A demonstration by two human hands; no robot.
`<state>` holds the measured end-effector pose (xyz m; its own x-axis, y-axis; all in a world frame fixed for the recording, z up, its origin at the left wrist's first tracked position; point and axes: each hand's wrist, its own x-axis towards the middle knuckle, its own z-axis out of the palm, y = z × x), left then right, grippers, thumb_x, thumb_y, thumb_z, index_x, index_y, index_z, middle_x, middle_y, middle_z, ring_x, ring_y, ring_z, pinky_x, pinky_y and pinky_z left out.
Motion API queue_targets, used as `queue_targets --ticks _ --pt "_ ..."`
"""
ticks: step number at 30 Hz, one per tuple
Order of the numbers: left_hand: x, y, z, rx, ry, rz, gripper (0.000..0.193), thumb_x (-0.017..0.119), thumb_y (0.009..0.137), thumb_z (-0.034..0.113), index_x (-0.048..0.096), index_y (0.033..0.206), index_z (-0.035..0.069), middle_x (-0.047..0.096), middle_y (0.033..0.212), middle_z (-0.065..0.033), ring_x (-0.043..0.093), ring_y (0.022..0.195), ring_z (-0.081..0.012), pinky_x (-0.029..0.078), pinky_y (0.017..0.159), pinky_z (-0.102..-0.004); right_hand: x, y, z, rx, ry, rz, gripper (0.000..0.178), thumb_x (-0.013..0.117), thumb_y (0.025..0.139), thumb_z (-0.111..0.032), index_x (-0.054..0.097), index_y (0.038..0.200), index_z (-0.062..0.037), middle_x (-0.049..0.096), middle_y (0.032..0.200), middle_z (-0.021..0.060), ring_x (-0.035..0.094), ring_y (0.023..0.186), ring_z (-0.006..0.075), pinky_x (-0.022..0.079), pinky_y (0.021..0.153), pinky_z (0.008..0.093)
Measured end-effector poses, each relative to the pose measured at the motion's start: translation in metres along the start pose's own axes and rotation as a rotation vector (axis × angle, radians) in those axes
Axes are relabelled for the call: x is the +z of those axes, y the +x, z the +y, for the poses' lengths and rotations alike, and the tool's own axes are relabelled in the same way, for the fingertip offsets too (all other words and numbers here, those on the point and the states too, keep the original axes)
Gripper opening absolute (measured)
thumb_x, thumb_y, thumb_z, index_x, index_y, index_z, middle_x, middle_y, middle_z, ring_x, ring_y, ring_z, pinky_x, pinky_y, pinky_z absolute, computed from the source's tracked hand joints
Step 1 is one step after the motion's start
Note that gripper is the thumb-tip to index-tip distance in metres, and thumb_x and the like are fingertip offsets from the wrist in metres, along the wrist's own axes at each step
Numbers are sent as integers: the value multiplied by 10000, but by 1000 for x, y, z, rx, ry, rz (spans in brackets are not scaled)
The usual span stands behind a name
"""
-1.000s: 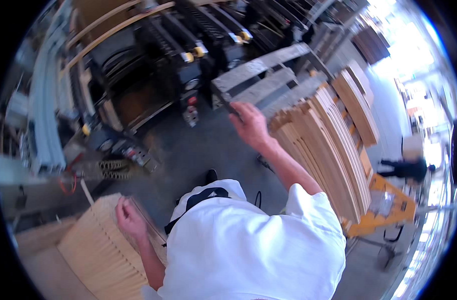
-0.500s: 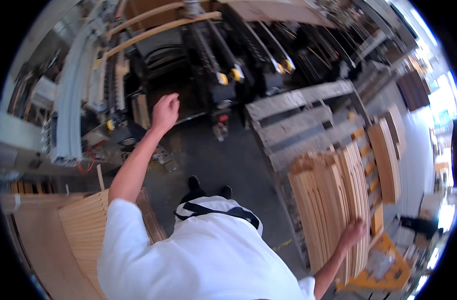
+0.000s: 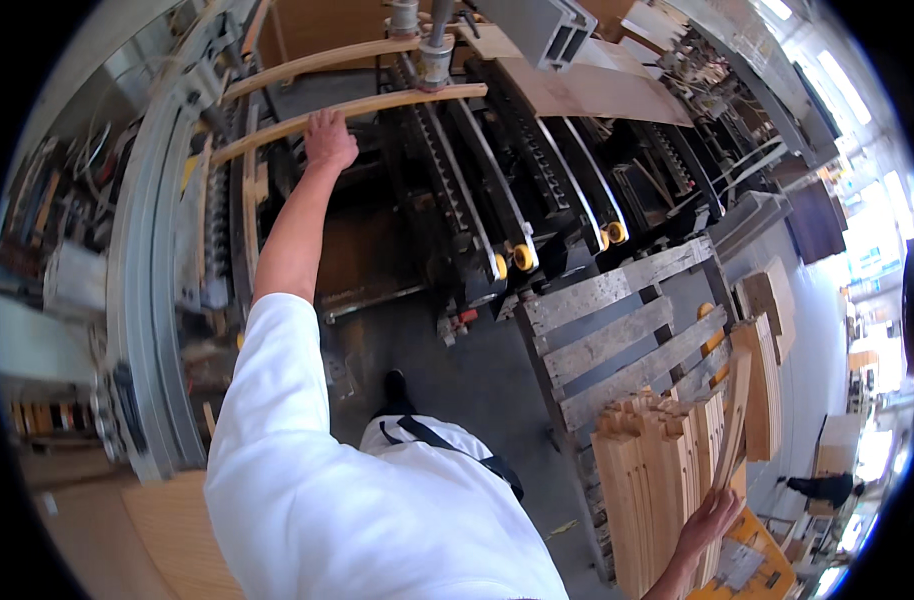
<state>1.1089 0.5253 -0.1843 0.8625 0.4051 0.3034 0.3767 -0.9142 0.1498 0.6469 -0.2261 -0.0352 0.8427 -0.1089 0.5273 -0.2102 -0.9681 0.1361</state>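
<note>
My left hand (image 3: pixel 330 141) is at a long, slightly curved wooden slat (image 3: pixel 407 101) that lies across the machine's rails, under a clamp cylinder (image 3: pixel 435 66). Its fingers are bent over the slat's near edge; their tips are hard to make out. To the lower right, my right hand (image 3: pixel 715 516) grips the near end of another wooden slat (image 3: pixel 735 415). That slat stands at a slant, raised along the right side of a stack of similar slats (image 3: pixel 642 480) on a grey wooden pallet (image 3: pixel 607 355).
A second curved slat (image 3: pixel 317 65) lies farther back on the machine. Dark rails with yellow end rollers (image 3: pixel 522 257) jut toward me. A brown panel (image 3: pixel 597 88) rests on the rails. More slats (image 3: pixel 762 390) are stacked right of the pallet, and a wooden board (image 3: pixel 182 530) is at lower left.
My left hand has moved forward from above the floor gap to the near slat on the machine. My right hand has lifted a slat at the stack. My body has come nearer the machine.
</note>
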Motion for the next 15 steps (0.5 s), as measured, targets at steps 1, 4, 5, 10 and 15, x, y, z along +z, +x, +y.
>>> queue_targets --ticks 1,4,5,10,15 --pt "-2 12 3 -18 10 -53 657 650 857 278 373 1430 113 300 1528 -88 233 1427 -339 270 1137 -506 -10 20 -32 0 12 -14 201 594 909 -19 532 1099 1 534 1076 197 534 988 389 434 839 474" --pt "9 44 6 -33 50 -170 702 633 893 294 282 1485 158 254 1552 -79 159 1465 -322 207 1167 -506 -13 74 -122 -20 225 -35 235 598 890 31 527 1109 -15 525 1085 188 532 990 378 438 861 455" --pt "13 52 4 -31 67 -209 714 632 895 293 265 1494 163 250 1552 -78 158 1464 -320 200 1169 -506 -9 90 -147 -76 281 -48 249 605 878 45 526 1107 -15 521 1091 189 531 994 377 441 861 449" --pt "20 56 -15 155 65 -149 417 667 851 258 583 1246 154 579 1183 -143 525 1167 -373 337 1048 -540 29 176 -267 -348 515 -151 225 642 839 49 554 1036 -15 543 1050 181 553 960 388 470 829 433" --pt "-20 -41 21 253 -278 -354 326 696 780 176 642 1092 97 583 1129 -204 633 974 -377 535 825 -470 99 263 -391 -652 675 -242 151 612 829 27 552 958 -23 557 1011 191 539 934 410 463 795 473"
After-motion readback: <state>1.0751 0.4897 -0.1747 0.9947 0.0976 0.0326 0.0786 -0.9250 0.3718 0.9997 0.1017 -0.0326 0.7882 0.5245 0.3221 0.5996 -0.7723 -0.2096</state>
